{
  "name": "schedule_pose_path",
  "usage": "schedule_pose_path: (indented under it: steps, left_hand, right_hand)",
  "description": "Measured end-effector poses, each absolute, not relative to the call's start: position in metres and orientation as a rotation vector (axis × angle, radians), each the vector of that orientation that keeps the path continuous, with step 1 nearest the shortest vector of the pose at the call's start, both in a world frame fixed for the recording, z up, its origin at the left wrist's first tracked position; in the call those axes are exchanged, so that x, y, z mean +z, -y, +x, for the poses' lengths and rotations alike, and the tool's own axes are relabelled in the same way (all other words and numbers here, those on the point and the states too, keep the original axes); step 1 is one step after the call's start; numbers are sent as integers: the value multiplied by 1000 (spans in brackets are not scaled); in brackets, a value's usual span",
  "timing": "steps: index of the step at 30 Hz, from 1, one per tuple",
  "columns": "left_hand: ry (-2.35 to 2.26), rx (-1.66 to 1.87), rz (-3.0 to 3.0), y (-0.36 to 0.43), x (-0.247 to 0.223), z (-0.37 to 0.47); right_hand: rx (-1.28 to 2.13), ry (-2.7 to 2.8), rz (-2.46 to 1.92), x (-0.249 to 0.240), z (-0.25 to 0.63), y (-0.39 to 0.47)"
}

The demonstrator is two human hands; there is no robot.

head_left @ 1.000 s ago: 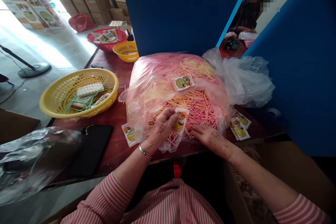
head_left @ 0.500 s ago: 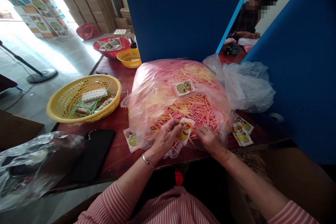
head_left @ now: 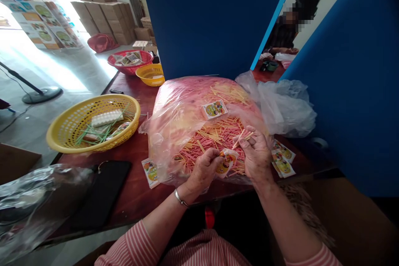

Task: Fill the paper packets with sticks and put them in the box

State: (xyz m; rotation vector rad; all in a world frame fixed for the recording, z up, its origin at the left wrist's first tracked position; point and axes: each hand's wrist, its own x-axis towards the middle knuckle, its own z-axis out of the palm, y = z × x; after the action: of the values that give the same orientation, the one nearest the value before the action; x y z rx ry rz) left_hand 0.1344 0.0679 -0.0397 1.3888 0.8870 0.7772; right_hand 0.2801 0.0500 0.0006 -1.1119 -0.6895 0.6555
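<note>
On my head-camera feed, here's the change: the right hand [head_left: 258,156], low over the loose sticks [head_left: 215,136] half a second ago, is now raised and turned, and a few pink and yellow pieces [head_left: 242,138] show between its pinched fingers. The left hand [head_left: 204,169] has nudged a little rightward with its printed packet [head_left: 230,163], thumb and fingers closed on the packet's left edge. I see the packet just beside the right hand, above the near side of the opened plastic bag [head_left: 174,118] on the tabletop [head_left: 134,193]. A second packet [head_left: 214,109] lies on the bag, right where it was.
</note>
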Motion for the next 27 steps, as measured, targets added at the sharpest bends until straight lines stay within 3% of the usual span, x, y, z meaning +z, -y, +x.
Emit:
schedule_pose_path:
  steps: [12,27]
  left_hand:
    - [-849,864,957,-66,-27,146]
    - [-793,862,1008,-68,-27,146]
  right_hand:
    - [647,759,-1231,-12,271,-45]
    - [744,801,-1235,-16,271,-40]
